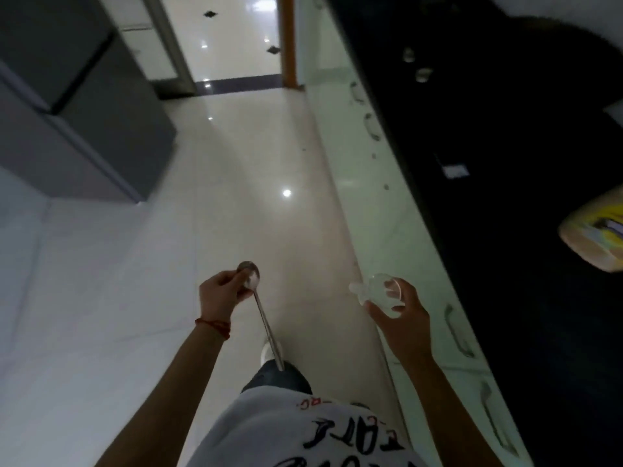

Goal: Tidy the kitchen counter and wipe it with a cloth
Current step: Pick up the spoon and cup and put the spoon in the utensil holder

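Observation:
My left hand [222, 289] is shut on a steel ladle [266, 326] near its bowl, and the long handle points back toward my legs. My right hand [403, 313] is shut on a clear glass [381, 291] lying sideways in my fingers. Both hands hang over the pale floor, left of the counter. The black kitchen counter [505, 197] runs along the right side. No cloth is in view.
Pale cabinet fronts with metal handles [456, 332] line the counter's edge. A yellow packet [596, 234] lies on the counter at right, with small shiny items [421, 74] farther back. A grey fridge [77, 106] stands left. A doorway [232, 42] opens ahead.

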`<state>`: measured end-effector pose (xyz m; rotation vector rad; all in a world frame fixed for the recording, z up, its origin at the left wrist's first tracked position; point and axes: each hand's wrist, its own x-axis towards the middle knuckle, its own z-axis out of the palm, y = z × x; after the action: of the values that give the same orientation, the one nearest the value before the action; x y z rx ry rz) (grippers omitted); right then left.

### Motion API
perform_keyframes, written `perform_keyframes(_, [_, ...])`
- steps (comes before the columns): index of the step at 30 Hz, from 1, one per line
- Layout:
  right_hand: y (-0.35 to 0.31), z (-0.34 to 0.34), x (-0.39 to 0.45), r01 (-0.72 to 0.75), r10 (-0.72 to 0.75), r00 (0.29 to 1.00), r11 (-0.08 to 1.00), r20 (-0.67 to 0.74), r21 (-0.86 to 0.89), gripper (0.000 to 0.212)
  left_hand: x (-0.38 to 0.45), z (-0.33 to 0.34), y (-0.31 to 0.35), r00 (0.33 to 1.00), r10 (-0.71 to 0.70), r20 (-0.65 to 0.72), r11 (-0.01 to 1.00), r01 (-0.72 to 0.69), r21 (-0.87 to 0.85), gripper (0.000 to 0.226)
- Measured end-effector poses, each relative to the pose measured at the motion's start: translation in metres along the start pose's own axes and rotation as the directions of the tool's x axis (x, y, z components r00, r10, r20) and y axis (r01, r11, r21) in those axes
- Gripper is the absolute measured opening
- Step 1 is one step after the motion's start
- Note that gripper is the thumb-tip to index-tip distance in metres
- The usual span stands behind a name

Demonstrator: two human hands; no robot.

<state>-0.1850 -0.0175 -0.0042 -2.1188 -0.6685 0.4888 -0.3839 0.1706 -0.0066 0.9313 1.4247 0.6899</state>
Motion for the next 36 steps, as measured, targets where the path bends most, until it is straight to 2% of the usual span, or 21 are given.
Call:
perform_keyframes(5, [-0.051,0.078,0.049,0.039,-0.035,0.987,0.999,0.156,-0.023,0.048,0.065,-0.073,0.025,0.984,-0.038,-0.172,0.998,0.028,-0.059,0.016])
perform_keyframes(9, [-0.082,0.125,0.083,0.078,-0.068,0.977,0.996,0.202,-0.042,0.046,0.11,-0.091,0.045,0.978,-0.065,-0.198,0.996,0.052,-0.068,0.018])
perform_keyframes(13, [-0.099,0.152,0.117,0.078,-0.067,0.968,0.996,0.24,-0.036,0.055,0.157,-0.078,0.071,0.979,-0.097,-0.178,0.992,0.081,-0.093,0.016])
perform_keyframes(17, [-0.109,0.168,0.173,0.052,-0.038,0.97,0.997,0.239,-0.055,0.051,0.213,-0.049,0.108,0.985,-0.071,-0.158,0.993,0.054,-0.109,0.014])
perform_keyframes(23, [-0.139,0.201,0.297,0.105,-0.09,0.967,0.993,0.239,-0.051,0.055,0.304,-0.001,0.178,0.983,-0.053,-0.174,0.986,0.024,-0.166,0.014])
perform_keyframes(28, [-0.189,0.226,0.402,0.156,-0.144,0.948,0.987,0.282,-0.023,0.055,0.362,0.026,0.234,0.98,-0.042,-0.193,0.981,0.004,-0.194,0.01])
perform_keyframes(36, [-0.265,0.301,0.533,0.262,-0.237,0.908,0.965,0.345,-0.026,0.055,0.472,0.02,0.299,0.939,-0.045,-0.341,0.983,-0.02,-0.184,0.009])
